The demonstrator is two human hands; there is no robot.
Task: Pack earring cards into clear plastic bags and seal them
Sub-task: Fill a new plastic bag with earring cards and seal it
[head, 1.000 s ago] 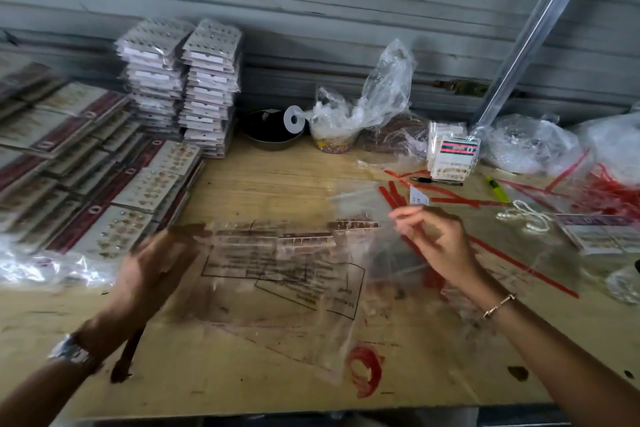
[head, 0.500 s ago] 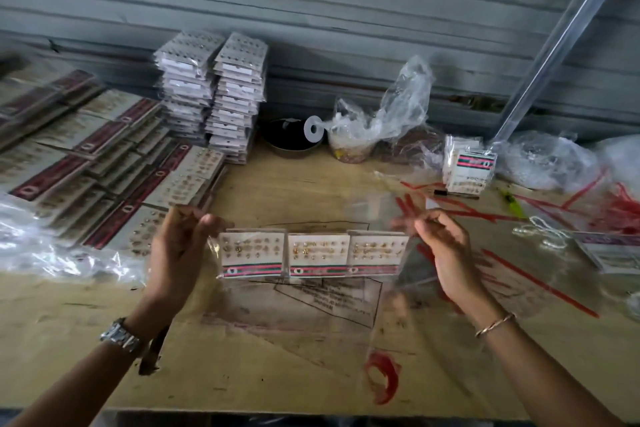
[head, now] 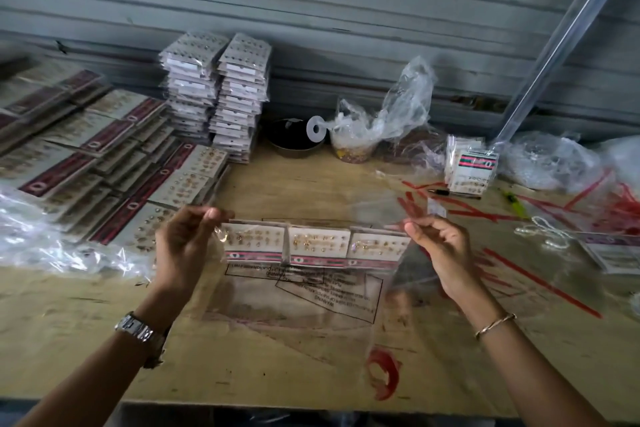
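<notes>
Since a second ago the clear plastic bag (head: 301,291) has been turned and steadied: its three earring cards (head: 317,246), then a blur, now face the camera in a level row, edge to edge. The bag is held between the hands above the bench (head: 242,367), and its printed lower part drapes toward the bench; whether it touches cannot be told. The left hand (head: 183,250) pinches the bag's upper left corner between thumb and fingers (head: 207,213), and the right hand (head: 446,256) pinches the upper right edge likewise. Both grips are closed on film only, not on the cards. Which edge is the open mouth is not discernible, and no seal can be seen. Risks, as judged: if one corner drops, the cards would likely slide and overlap or bunch to one side; a thin pinch on slick film may slip; sealing over a shifted card would trap it in the flap. Finished stacks (head: 214,90) stand at the back, well apart.
</notes>
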